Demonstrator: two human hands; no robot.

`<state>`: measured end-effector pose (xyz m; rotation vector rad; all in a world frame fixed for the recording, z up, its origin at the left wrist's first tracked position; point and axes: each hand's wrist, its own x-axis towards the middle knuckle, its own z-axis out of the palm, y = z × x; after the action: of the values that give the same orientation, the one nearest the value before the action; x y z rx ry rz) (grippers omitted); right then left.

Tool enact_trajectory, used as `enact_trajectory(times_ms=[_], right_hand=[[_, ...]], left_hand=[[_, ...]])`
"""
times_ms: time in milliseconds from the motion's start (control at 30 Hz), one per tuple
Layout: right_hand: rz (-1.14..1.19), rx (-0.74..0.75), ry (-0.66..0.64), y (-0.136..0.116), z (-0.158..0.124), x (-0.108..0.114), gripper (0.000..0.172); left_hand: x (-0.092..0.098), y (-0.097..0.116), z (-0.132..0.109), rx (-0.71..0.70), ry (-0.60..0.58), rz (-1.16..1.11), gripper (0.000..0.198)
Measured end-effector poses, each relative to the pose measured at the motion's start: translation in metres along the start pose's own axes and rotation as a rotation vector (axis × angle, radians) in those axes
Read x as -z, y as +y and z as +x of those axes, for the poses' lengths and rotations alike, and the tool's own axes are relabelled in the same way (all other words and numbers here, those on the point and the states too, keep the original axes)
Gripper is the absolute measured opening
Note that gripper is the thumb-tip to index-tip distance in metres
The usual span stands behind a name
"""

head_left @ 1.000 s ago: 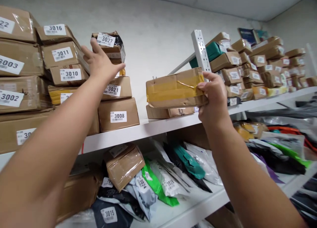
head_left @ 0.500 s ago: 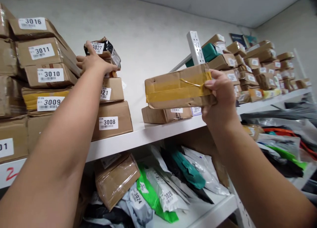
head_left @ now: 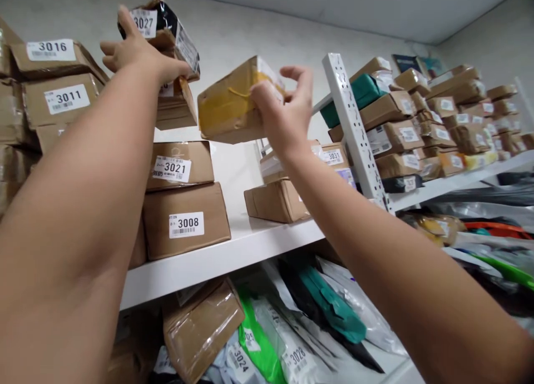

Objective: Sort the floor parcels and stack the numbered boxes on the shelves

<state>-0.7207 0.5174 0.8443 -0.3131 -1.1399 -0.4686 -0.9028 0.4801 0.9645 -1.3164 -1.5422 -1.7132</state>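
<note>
stack 3027 point(head_left: 169, 40) hangs over box 3021 point(head_left: 201, 168), clasped in your left hand point(head_left: 136, 58), while your right hand point(head_left: 287, 114) pinches the yellow-taped box point(head_left: 229, 110) just beside it. squeeze the stack evenly so nothing slips.

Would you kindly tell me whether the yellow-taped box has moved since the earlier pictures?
Yes: the yellow-taped box has moved up and to the left, away from the white perforated post.

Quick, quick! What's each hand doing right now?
Left hand: holding the box marked 3027.
Right hand: holding the box with yellow tape.
</note>
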Motion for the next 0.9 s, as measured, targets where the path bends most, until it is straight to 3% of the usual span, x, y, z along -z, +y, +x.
enact_trajectory(times_ms=[133, 333, 467, 633, 900], right_hand=[[0.002, -0.071, 0.043, -0.023, 0.001, -0.038, 0.059], [-0.128, -0.153, -0.156, -0.047, -0.008, -0.088, 0.078], [-0.157, -0.225, -0.295, -0.062, -0.018, -0.114, 0.065], [-0.194, -0.177, -0.365, -0.067, -0.03, -0.127, 0.085], [-0.285, 0.009, -0.474, -0.045, -0.031, -0.129, 0.087]], left_hand=[[0.011, 0.015, 0.017, 0.045, 0.067, 0.069, 0.13], [0.017, 0.015, 0.028, 0.099, 0.034, 0.151, 0.125], [0.012, 0.003, 0.033, 0.043, -0.023, 0.155, 0.133], [0.006, -0.01, 0.027, 0.009, -0.078, 0.122, 0.142], [-0.005, -0.007, 0.031, 0.047, -0.105, 0.245, 0.137]])
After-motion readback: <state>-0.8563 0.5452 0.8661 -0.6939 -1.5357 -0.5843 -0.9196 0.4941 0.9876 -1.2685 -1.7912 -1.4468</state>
